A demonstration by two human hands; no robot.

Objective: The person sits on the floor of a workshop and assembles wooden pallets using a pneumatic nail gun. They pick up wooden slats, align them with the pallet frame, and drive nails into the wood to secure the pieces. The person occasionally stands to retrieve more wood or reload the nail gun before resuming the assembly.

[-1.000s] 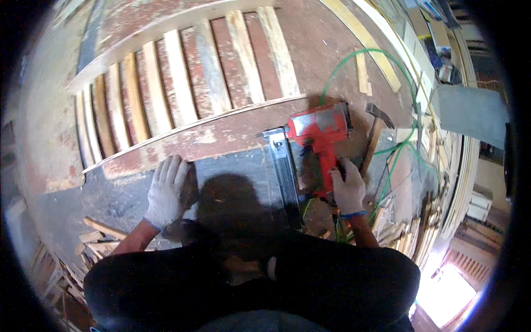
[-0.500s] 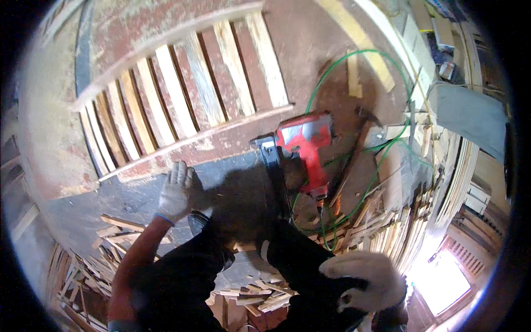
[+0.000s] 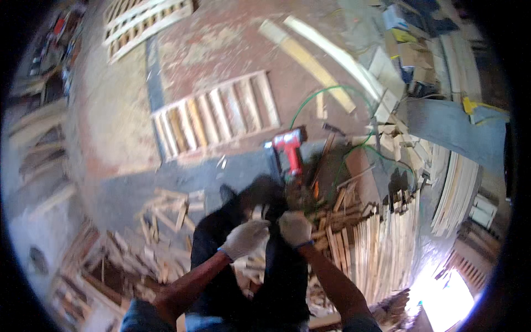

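My left hand, in a pale work glove, is in front of my legs, its fingers pointing right and smeared by motion. Close beside it, my gloved right hand is at my right knee; its fingers are blurred too. No held thing can be made out in either. On the floor beyond my feet stands a red nail gun with a black magazine. Past it, a slatted wooden frame lies flat. A hammer lies right of the nail gun.
A green air hose loops around the hammer. Long boards lie at the far right. Wood offcuts are heaped at left, and stacked strips line the right. Another slatted frame lies at far left.
My left hand has left its place by the frame's near rail, and my right hand has come in from the lower right; both are together at my knees. The view now takes in more floor.
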